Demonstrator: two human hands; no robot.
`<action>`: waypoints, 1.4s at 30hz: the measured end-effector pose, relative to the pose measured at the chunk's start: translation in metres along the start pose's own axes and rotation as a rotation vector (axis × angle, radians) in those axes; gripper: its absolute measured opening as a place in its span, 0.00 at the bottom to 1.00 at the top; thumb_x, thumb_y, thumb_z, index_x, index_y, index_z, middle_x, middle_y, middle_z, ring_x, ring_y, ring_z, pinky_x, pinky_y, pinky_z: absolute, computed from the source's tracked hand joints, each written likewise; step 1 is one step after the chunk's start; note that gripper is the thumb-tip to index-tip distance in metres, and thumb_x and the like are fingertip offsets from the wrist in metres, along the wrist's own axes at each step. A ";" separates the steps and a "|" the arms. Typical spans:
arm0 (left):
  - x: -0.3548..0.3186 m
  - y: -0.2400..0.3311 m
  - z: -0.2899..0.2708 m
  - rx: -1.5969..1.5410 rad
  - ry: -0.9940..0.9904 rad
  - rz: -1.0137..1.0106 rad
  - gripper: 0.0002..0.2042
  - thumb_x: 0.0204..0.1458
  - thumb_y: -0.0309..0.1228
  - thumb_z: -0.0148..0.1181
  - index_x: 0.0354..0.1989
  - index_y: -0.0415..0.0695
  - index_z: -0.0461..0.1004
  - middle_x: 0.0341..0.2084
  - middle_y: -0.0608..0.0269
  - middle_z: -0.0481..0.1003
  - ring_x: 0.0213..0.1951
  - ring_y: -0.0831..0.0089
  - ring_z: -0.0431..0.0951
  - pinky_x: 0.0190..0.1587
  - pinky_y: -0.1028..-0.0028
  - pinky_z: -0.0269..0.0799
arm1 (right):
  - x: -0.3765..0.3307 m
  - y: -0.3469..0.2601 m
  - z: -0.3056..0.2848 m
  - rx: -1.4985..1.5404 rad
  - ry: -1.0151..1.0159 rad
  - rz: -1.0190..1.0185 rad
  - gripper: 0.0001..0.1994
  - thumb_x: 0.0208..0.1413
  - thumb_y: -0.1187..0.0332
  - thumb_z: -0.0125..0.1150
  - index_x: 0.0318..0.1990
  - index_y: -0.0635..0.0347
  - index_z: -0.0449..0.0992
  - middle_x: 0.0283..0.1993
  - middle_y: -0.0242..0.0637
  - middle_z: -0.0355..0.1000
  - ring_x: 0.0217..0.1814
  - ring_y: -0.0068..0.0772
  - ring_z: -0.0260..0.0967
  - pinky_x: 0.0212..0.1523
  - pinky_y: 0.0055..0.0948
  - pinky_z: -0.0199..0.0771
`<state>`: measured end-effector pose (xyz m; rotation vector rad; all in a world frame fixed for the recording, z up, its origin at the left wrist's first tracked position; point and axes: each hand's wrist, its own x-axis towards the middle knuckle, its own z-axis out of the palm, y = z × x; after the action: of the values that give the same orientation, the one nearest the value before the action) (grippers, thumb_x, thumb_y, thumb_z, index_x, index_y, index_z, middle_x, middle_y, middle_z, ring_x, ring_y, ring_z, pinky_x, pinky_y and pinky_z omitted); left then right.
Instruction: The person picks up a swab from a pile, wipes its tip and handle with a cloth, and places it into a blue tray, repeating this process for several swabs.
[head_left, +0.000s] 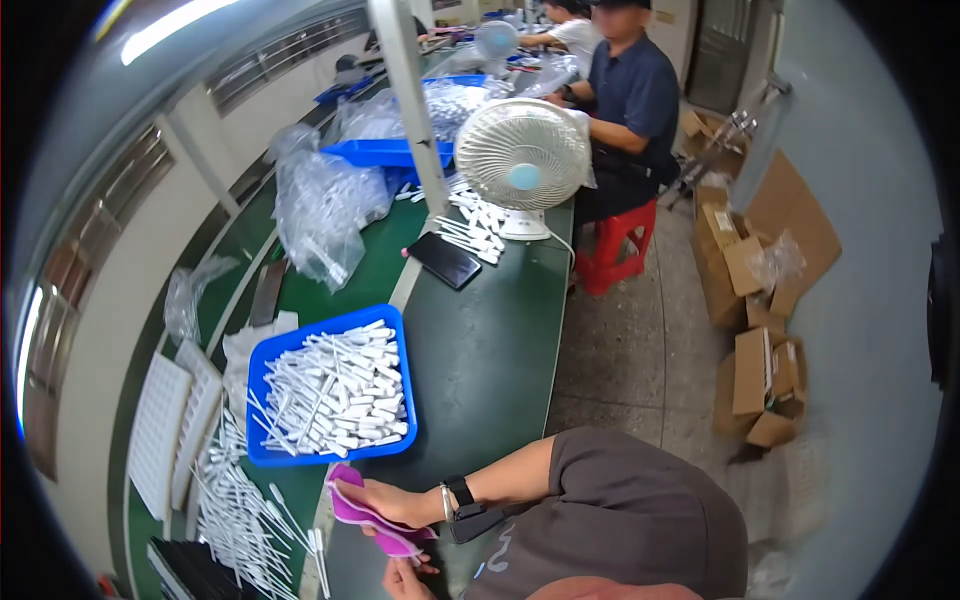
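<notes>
My right hand, a dark band round its wrist, is closed on a magenta cloth with a pale edge. Below it, partly cut off by the lower picture edge, my left hand has its fingers curled at the cloth's lower end and appears to pinch it. Just beyond the cloth stands a blue tray heaped with white sticks that have thicker ends. More of these loose sticks lie in a spread pile left of my hands. Several lie close to the cloth.
White slotted racks lean at the left. Farther along the green table are a black phone, a white fan and clear plastic bags. A co-worker sits on a red stool. Cardboard boxes stand on the floor right.
</notes>
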<state>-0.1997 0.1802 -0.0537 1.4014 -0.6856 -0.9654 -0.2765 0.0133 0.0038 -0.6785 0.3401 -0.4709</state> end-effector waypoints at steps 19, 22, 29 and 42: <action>-0.015 0.042 0.034 0.166 0.167 0.116 0.07 0.56 0.28 0.53 0.30 0.38 0.69 0.12 0.64 0.67 0.11 0.77 0.65 0.13 0.79 0.60 | -0.023 0.039 0.031 -0.011 -0.114 -0.032 0.24 0.62 0.46 0.43 0.36 0.60 0.73 0.27 0.30 0.71 0.25 0.19 0.63 0.26 0.24 0.65; -0.015 0.036 0.014 0.141 0.333 0.064 0.07 0.55 0.27 0.53 0.26 0.37 0.72 0.10 0.65 0.67 0.10 0.78 0.63 0.13 0.80 0.57 | -0.018 0.053 0.027 -0.056 -0.097 -0.076 0.23 0.62 0.47 0.44 0.36 0.61 0.74 0.26 0.30 0.71 0.24 0.19 0.62 0.25 0.26 0.65; 0.006 0.069 -0.020 0.291 0.348 0.258 0.16 0.61 0.35 0.46 0.21 0.42 0.69 0.09 0.72 0.60 0.10 0.87 0.55 0.12 0.83 0.47 | -0.005 0.048 -0.003 -0.868 -0.152 -0.016 0.24 0.62 0.50 0.45 0.32 0.65 0.75 0.21 0.33 0.69 0.23 0.21 0.62 0.27 0.27 0.65; 0.027 0.061 -0.029 -0.401 0.602 -0.064 0.17 0.61 0.45 0.45 0.27 0.45 0.67 0.12 0.71 0.61 0.12 0.80 0.60 0.13 0.79 0.52 | -0.010 0.025 0.006 -1.046 -0.394 -0.172 0.15 0.60 0.60 0.49 0.45 0.64 0.70 0.33 0.53 0.73 0.32 0.51 0.73 0.33 0.40 0.71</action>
<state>-0.1523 0.1658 -0.0006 1.2622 0.0053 -0.6291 -0.2742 0.0388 -0.0068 -1.7997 0.1305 -0.2840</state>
